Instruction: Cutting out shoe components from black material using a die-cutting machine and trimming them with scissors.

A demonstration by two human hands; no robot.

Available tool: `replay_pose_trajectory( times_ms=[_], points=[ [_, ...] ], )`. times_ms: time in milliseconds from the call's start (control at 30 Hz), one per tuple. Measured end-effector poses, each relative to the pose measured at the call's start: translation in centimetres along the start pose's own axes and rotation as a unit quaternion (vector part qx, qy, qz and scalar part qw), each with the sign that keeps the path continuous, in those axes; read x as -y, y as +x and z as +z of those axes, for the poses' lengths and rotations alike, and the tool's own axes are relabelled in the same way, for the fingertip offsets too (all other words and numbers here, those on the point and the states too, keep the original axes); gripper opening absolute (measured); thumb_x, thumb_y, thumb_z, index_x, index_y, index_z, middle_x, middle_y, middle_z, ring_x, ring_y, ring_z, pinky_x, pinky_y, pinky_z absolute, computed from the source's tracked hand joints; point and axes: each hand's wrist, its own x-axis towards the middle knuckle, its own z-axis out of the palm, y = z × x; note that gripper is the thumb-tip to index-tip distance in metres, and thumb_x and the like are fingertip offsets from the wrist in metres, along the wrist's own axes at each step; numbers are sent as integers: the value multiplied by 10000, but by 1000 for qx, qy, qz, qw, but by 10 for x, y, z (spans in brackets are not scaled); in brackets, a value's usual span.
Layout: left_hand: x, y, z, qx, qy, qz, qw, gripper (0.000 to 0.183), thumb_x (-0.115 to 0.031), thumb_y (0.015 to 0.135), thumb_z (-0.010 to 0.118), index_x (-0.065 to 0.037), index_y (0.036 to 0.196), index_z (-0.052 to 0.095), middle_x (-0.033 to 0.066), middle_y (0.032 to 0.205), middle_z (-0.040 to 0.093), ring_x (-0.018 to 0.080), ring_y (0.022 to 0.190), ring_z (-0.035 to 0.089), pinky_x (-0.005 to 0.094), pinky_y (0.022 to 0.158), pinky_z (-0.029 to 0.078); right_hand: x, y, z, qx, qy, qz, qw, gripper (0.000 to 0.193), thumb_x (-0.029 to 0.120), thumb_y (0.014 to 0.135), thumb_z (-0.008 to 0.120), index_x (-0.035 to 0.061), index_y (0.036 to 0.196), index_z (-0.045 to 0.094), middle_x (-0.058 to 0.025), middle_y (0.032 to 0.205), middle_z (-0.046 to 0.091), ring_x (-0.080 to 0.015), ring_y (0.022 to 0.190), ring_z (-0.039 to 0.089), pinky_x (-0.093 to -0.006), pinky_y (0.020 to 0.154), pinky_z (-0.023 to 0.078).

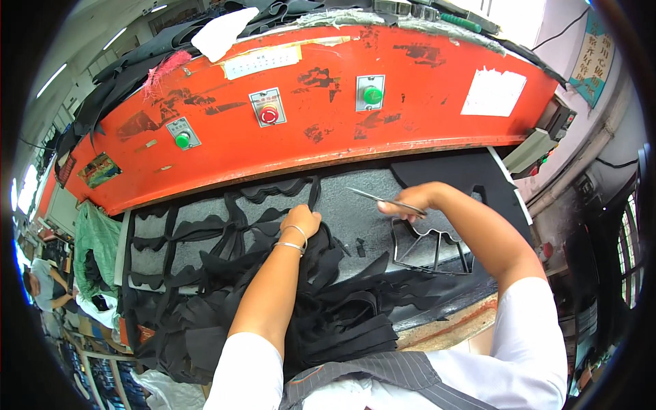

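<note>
My right hand [414, 198] is closed round the handles of a pair of scissors [367, 195], with the blades pointing left over the grey work surface [355, 181]. My left hand [301, 222], a bracelet on its wrist, is closed on the black fabric offcuts [239, 222], which form a web with shaped openings. More offcuts lie heaped [205, 321] on both sides of my left forearm. Below my right hand stands a metal cutting die [437, 251] with a wavy upper edge. Dark sheet material [437, 171] covers the right end of the surface.
A red machine beam [314, 143] spans the far side, carrying a red button [269, 113] and two green buttons [372, 96]. Small black scraps [360, 247] lie near the die. At the left hangs a green sack [96, 239]; another person [44, 283] is farther off.
</note>
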Motion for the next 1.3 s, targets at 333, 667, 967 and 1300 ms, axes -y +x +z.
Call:
replay_pose_trajectory(
  times_ms=[333,667,967,1300],
  points=[
    [36,-6,-8,-40,-69,56,995,477,-339,860,530,67,1102,591,309,1101,608,423,1080,576,444,949,439,116,90,-3,36,31,-33,998,988,923,696,309,0,896,600,-103,633,479,-205,603,572,-373,505,488],
    [138,0,-82,-181,23,-165,969,727,-560,739,673,-12,1199,543,163,1242,575,315,1220,502,446,1011,373,136,50,1,-169,-136,-123,968,1025,894,711,380,-46,1032,634,-247,953,645,-400,956,621,-474,827,477],
    [212,6,-95,-41,-60,-15,997,422,-287,849,531,43,1105,598,300,1139,601,410,1122,563,431,952,446,249,100,-3,23,-133,41,990,1166,952,665,253,-21,1225,568,-199,1076,621,-280,948,638,-378,786,514],
    [283,-2,-108,-15,-165,128,978,508,-313,843,529,123,1103,546,349,1127,575,435,1126,547,412,956,432,354,146,38,-85,-131,-91,984,1089,910,728,270,-15,1178,628,-280,1172,599,-333,1120,579,-420,875,463]
  ],
)
